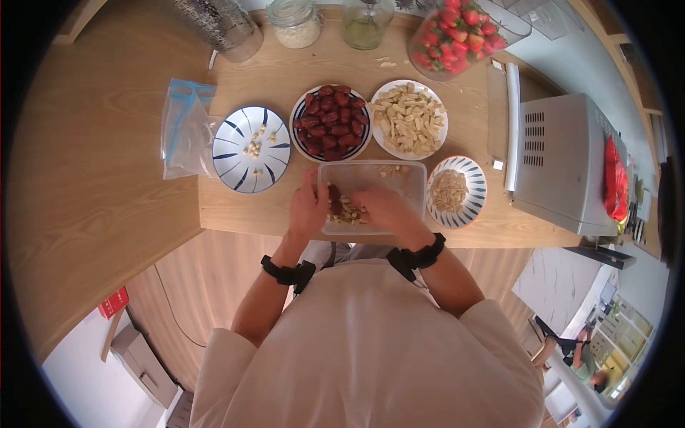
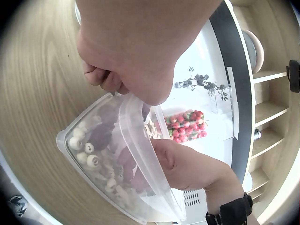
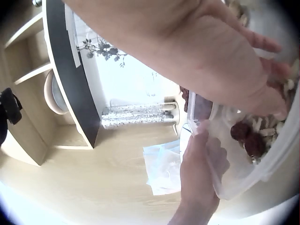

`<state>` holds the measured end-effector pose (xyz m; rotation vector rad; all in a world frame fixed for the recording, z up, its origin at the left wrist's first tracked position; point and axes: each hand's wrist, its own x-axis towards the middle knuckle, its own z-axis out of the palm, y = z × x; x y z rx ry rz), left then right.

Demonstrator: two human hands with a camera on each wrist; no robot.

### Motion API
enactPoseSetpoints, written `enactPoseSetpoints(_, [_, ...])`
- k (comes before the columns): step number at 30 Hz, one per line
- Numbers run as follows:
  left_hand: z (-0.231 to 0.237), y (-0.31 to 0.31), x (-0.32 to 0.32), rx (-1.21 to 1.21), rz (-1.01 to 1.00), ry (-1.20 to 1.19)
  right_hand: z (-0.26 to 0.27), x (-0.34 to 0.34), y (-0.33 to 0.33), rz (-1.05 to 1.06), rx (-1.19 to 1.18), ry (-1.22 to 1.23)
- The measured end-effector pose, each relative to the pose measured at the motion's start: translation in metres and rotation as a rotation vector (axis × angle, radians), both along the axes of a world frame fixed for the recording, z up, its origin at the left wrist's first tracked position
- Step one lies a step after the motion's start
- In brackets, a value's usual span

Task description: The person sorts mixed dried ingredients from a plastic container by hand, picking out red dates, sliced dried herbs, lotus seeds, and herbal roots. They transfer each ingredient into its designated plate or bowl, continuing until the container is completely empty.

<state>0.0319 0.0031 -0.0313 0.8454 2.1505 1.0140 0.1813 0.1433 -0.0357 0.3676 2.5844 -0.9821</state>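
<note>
A clear plastic container (image 1: 410, 189) lies near the table's front edge. My left hand (image 1: 308, 212) grips its left end wall, with the fingers curled against the outside. My right hand (image 1: 389, 210) reaches inside, its fingers extended down among the mixed contents. Those contents include red dates (image 3: 253, 143), white lotus seeds (image 2: 93, 161) and pale broken pieces. Some right fingertips are hidden by the mix. Behind the container are a plate of red dates (image 1: 330, 121) and a plate of pale yellow dried slices (image 1: 409, 118).
Left is a striped plate (image 1: 232, 146) with several lotus seeds, beside a zip bag (image 1: 187, 135). Right is a bowl (image 1: 476, 196) of beige pieces, then a grey appliance (image 1: 553, 157). Glass jars (image 1: 294, 28) and a clear tub of strawberries (image 1: 457, 39) stand at the back.
</note>
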Motion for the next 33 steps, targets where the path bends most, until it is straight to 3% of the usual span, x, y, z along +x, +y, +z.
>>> enactPoseSetpoints(2, [-0.003,-0.001,0.0,0.009,0.006,-0.002,0.0,0.001,0.002,-0.13,0.072,0.138])
enactPoseSetpoints(5, [-0.006,-0.001,0.001,0.03,0.012,-0.002,0.01,-0.006,0.001,-0.235,0.171,0.035])
enactPoseSetpoints(9, [-0.01,-0.002,0.0,0.054,0.007,0.009,0.004,-0.014,-0.005,-0.224,0.236,0.07])
enactPoseSetpoints(12, [-0.01,-0.002,0.001,0.096,0.006,-0.013,-0.011,-0.02,-0.007,-0.191,0.238,0.275])
enactPoseSetpoints(17, [-0.005,-0.001,0.0,0.047,-0.006,0.007,-0.014,-0.026,-0.01,0.066,0.272,0.037])
enactPoseSetpoints(26, [-0.01,-0.001,0.002,0.028,0.007,0.028,-0.009,-0.023,-0.005,0.226,0.243,0.045])
enactPoseSetpoints(33, [-0.01,-0.001,0.006,0.003,0.007,0.033,-0.012,-0.019,-0.002,0.188,0.089,-0.075])
